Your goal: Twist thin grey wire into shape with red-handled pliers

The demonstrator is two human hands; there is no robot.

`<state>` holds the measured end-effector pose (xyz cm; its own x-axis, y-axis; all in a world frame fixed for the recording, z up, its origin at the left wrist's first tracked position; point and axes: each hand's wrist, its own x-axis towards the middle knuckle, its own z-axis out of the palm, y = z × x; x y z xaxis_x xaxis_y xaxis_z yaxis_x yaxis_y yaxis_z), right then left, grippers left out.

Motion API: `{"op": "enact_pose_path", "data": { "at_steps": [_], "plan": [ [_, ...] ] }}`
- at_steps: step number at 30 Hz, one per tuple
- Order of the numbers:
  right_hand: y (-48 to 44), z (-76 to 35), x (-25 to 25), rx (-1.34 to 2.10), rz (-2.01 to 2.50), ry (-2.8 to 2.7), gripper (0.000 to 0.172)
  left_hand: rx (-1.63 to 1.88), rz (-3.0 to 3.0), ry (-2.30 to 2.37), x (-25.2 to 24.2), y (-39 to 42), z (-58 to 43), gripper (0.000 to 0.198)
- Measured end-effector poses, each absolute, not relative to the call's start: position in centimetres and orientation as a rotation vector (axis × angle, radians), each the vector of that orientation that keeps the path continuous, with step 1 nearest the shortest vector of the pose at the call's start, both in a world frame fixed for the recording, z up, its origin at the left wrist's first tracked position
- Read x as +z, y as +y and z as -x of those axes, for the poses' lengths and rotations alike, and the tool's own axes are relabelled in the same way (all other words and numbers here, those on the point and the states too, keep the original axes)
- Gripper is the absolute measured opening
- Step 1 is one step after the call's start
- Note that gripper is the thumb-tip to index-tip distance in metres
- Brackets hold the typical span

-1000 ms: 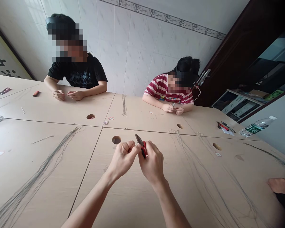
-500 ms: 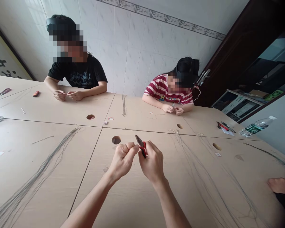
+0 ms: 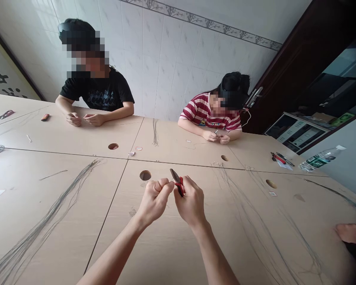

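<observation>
My left hand (image 3: pixel 154 200) is closed in a pinch above the table (image 3: pixel 154 257). A thin cord (image 3: pixel 172 179), barely visible, shows at its thumb tip; most of it is hidden in the fist. Red-and-black-handled pliers (image 3: pixel 175 177) are gripped in my right hand (image 3: pixel 191 202), with the dark jaws pointing up and to the left. The jaw tips sit just above the left thumb. From this angle I cannot tell whether the jaws touch the cord.
Bundles of thin grey cords lie at left (image 3: pixel 59 206) and right (image 3: pixel 249 213). Two people sit opposite, working with their hands. A water bottle (image 3: pixel 320 158) lies near other pliers (image 3: pixel 278 158) at right. Round holes (image 3: pixel 145 175) pierce the tabletop. Another person's arm (image 3: pixel 351 233) rests at the right edge.
Both hands have shifted very slightly to the right, the pliers with them. The grips look the same.
</observation>
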<state>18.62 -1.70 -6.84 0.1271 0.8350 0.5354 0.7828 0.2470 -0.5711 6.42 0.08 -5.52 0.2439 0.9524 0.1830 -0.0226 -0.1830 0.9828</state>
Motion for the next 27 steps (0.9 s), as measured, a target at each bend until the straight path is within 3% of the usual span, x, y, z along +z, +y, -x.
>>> {"op": "enact_pose_path", "data": {
  "at_steps": [12, 18, 27],
  "plan": [
    [-1.6, -19.0, -6.9, 0.205, 1.538, -1.592, 0.021, 1.164, -1.446, 0.931, -5.7, 0.1, -7.0, 0.043],
    [-1.5, -19.1, -7.2, 0.191, 1.507, -1.635, 0.012, 1.106, -1.406, 1.010, -5.0, 0.3, -6.3, 0.043],
    [-2.1, -18.9, -6.4, 0.196, 1.465, -1.648, 0.013, 1.084, -1.445, 1.014, -4.4, 0.4, -5.1, 0.022]
  ]
}}
